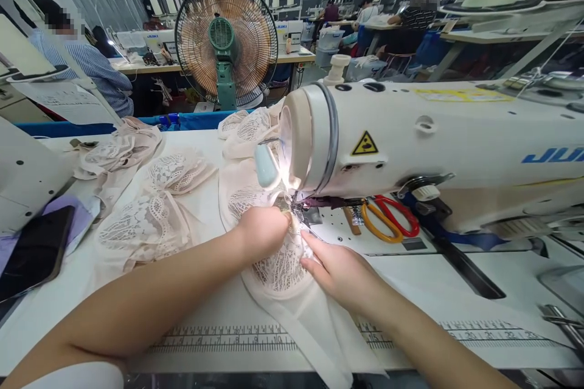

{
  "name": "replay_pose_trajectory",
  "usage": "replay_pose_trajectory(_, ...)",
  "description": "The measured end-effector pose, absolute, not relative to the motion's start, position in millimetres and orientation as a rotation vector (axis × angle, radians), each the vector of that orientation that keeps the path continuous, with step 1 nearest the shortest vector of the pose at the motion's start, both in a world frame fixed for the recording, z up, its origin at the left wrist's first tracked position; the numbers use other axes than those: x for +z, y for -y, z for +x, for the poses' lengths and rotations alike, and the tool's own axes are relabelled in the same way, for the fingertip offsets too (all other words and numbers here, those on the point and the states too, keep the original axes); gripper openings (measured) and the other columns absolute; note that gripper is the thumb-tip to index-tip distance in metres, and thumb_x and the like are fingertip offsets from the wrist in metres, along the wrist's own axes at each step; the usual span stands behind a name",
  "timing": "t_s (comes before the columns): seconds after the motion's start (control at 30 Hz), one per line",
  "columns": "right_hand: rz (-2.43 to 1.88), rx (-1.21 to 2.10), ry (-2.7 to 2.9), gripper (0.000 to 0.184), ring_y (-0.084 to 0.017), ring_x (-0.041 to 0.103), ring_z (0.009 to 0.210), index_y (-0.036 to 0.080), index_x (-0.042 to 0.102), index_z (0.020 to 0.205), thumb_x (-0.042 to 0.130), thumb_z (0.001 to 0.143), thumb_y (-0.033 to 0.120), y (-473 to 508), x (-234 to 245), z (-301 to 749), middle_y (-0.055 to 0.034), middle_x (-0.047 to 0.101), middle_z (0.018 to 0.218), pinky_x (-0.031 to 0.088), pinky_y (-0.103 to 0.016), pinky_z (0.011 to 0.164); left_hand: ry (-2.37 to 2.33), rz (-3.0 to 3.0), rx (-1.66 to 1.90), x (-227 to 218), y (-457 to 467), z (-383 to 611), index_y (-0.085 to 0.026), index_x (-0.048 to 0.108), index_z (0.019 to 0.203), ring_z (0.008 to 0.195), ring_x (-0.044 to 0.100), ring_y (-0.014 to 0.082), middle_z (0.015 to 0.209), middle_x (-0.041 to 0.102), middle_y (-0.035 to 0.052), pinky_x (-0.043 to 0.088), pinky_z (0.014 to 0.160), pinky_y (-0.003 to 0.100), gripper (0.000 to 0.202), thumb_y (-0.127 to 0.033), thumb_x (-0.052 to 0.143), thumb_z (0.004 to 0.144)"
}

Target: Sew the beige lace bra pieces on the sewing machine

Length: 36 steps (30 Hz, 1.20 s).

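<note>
A cream lace bra [285, 264] lies under the head of a white sewing machine [378, 134], with its band hanging toward the table's front edge. My left hand [264, 231] is closed on the bra's edge right beside the lit needle area; its fingertips are partly hidden. To the right of the lace cup, my right hand [340, 270] pinches the fabric between thumb and fingers. The presser foot [296, 203] sits just beyond both hands.
More lace bras [150, 213] are piled on the left of the table. A phone [34, 252] lies at the far left. Orange-handled scissors [381, 225] and a red-handled pair [404, 216] rest behind my right hand. A printed ruler [228, 337] runs along the front. A large fan [225, 42] stands beyond.
</note>
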State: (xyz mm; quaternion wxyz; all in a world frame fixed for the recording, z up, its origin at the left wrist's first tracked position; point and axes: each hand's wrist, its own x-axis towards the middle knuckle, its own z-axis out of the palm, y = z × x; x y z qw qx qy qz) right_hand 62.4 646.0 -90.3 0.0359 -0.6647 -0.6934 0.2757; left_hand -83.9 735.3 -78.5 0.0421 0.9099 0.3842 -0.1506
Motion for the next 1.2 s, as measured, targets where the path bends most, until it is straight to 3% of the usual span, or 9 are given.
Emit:
replay_pose_trajectory(0.27, -2.05, 0.867, 2.188, 0.054, -0.028, 0.061, 0.088, 0.014, 0.034, 0.14, 0.037, 0.089, 0.03, -649.0, -86.4, 61.2, -0.0116, 0.068, 0.095, 0.041, -0.032, 0.065, -1.201, 2.727, -0.474, -72.9, -733.4, -81.6, -0.015, 0.058, 0.111, 0.065, 0.062, 0.0255, 0.086, 0.062, 0.0104, 0.037, 0.046, 0.027, 0.038, -0.014, 0.048, 0.074)
replay_pose_trajectory(0.67, -2.133, 0.728, 2.261, 0.056, -0.027, 0.061, 0.076, 0.014, 0.03, 0.141, 0.038, 0.089, 0.03, -653.5, -81.2, 55.2, -0.009, 0.067, 0.08, 0.036, -0.031, 0.057, -1.239, 2.745, -0.348, -80.3, -742.2, -81.9, -0.015, 0.062, 0.105, 0.061, 0.06, 0.0243, 0.077, 0.062, 0.0094, 0.04, 0.047, 0.029, 0.035, -0.014, 0.046, 0.074)
replay_pose_trajectory(0.83, -2.055, 0.599, 2.297, 0.048, -0.025, 0.063, 0.079, 0.015, 0.042, 0.135, 0.035, 0.088, 0.024, -635.9, -79.2, 61.4, -0.0086, 0.069, 0.085, 0.042, -0.031, 0.06, -1.212, 2.815, -0.165, -92.2, -739.9, -99.1, -0.021, 0.053, 0.121, 0.067, 0.059, 0.023, 0.095, 0.059, 0.0095, 0.041, 0.049, 0.03, 0.044, -0.018, 0.04, 0.079)
replay_pose_trajectory(0.9, -2.001, 0.6, 2.341, 0.044, -0.024, 0.063, 0.079, 0.018, 0.049, 0.13, 0.033, 0.089, 0.021, -626.1, -81.8, 66.3, -0.0083, 0.068, 0.086, 0.043, -0.032, 0.061, -1.148, 2.891, -0.069, -92.0, -733.7, -109.7, -0.023, 0.054, 0.12, 0.079, 0.06, 0.0239, 0.115, 0.053, 0.0121, 0.045, 0.056, 0.032, 0.041, -0.021, 0.035, 0.084)
replay_pose_trajectory(1.0, -2.014, 0.644, 2.425, 0.045, -0.024, 0.061, 0.077, 0.022, 0.05, 0.129, 0.033, 0.088, 0.016, -614.6, -87.2, 72.6, -0.0067, 0.065, 0.083, 0.043, -0.033, 0.061, -1.001, 3.007, -0.023, -84.7, -721.6, -124.1, -0.02, 0.059, 0.114, 0.115, 0.047, 0.0302, 0.142, 0.033, 0.0138, 0.043, 0.088, 0.046, 0.038, -0.036, 0.036, 0.089)
replay_pose_trajectory(1.07, -2.048, 0.666, 2.462, 0.049, -0.024, 0.061, 0.077, 0.024, 0.045, 0.133, 0.035, 0.086, 0.014, -611.0, -90.2, 74.6, -0.0061, 0.063, 0.083, 0.043, -0.033, 0.061, -0.988, 2.986, -0.159, -77.7, -714.7, -130.0, -0.017, 0.055, 0.121, 0.13, 0.028, 0.0356, 0.149, 0.02, 0.0155, 0.025, 0.102, 0.059, 0.056, -0.056, 0.042, 0.084)
replay_pose_trajectory(1.13, -2.068, 0.677, 2.486, 0.053, -0.024, 0.061, 0.078, 0.026, 0.04, 0.137, 0.036, 0.085, 0.013, -610.4, -92.3, 75.1, -0.0062, 0.062, 0.085, 0.043, -0.034, 0.061, -1.026, 2.896, -0.35, -72.4, -710.3, -132.5, -0.014, 0.044, 0.132, 0.136, 0.012, 0.0397, 0.151, 0.007, 0.0168, 0.013, 0.103, 0.067, 0.086, -0.074, 0.047, 0.072)
replay_pose_trajectory(1.2, -2.075, 0.674, 2.497, 0.054, -0.025, 0.06, 0.079, 0.026, 0.039, 0.138, 0.036, 0.085, 0.013, -611.8, -93.5, 74.7, -0.0064, 0.062, 0.086, 0.042, -0.034, 0.061, -1.063, 2.807, -0.47, -70.3, -709.2, -132.5, -0.013, 0.035, 0.138, 0.137, 0.003, 0.0412, 0.151, -0.004, 0.0154, 0.008, 0.102, 0.069, 0.104, -0.081, 0.051, 0.061)
